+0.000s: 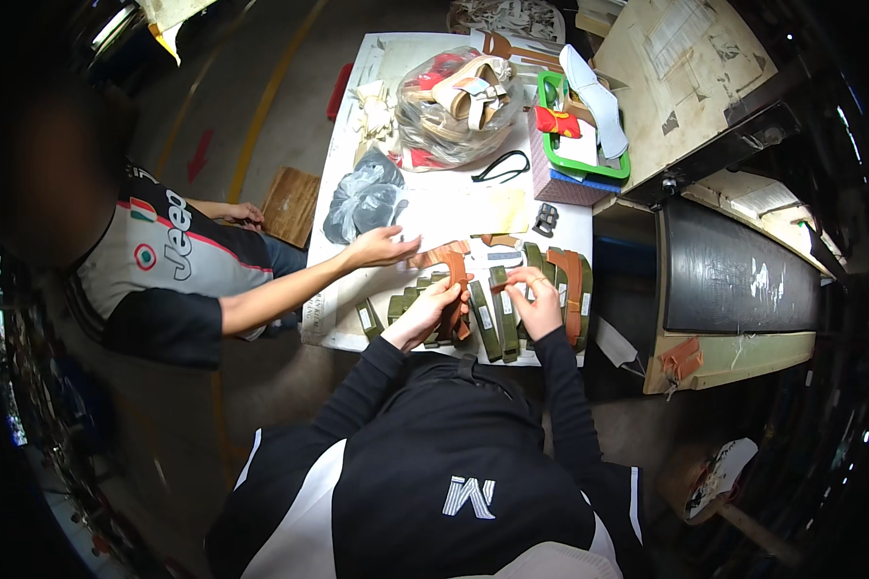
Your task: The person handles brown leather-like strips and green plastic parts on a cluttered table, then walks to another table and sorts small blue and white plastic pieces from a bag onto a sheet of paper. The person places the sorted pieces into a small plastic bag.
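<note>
My left hand [429, 317] is closed around a brown strap-like piece [457, 266], which looks like leather and stands up past the fingers. At the right, my right hand [538, 301] has thumb and fingertips pinched together over a row of dark green strips [484, 320] with white labels. Whatever is between those fingertips is too small to make out. More green strips [396, 307] lie partly hidden under and beside my left hand. Brown strips [577, 289] rest just right of my right hand.
A co-worker's open hand [381, 248] reaches over the table's left side. Behind are a black bundle in clear plastic [365, 196], a plastic bag with sandals [459, 106], a black loop [502, 168], a small black part [546, 220] and a green basket [608, 175].
</note>
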Demonstrator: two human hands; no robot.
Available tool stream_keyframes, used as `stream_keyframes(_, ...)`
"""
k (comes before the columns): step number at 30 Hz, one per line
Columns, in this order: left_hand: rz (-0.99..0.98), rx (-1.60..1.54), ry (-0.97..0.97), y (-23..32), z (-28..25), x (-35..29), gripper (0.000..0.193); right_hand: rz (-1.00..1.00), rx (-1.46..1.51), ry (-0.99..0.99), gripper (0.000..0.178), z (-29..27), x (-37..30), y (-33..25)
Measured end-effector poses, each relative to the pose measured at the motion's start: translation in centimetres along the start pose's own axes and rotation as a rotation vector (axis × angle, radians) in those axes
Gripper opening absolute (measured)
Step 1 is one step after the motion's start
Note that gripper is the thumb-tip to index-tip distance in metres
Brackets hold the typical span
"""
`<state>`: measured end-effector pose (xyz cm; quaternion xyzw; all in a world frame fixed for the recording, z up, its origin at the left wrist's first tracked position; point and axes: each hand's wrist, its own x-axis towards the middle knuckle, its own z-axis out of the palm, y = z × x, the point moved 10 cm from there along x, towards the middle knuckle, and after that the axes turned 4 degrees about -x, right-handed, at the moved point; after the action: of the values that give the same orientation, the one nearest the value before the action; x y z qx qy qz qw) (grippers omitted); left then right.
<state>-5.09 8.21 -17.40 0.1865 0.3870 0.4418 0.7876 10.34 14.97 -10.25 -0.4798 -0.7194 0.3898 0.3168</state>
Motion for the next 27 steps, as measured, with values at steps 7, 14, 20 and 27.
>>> stream_keyframes(7,-0.145,0.001,-0.156,-1.9,5.7,0.5,0.028,-0.106,-0.208,0.096,0.008,-1.2,-2.7,-4.8)
stream_keyframes(14,-0.137,0.044,-0.311,-2.8,8.5,0.4,0.027,0.018,-0.261,0.298,0.016,-4.0,-5.3,-4.5)
stream_keyframes(20,-0.087,0.032,-0.302,-2.7,10.1,0.2,0.034,0.032,-0.184,0.462,0.014,-6.0,-7.9,-5.0)
stream_keyframes(27,-0.128,0.136,-0.346,-1.8,12.0,-0.9,0.035,0.106,0.061,0.273,0.010,-9.9,-9.4,-8.2)
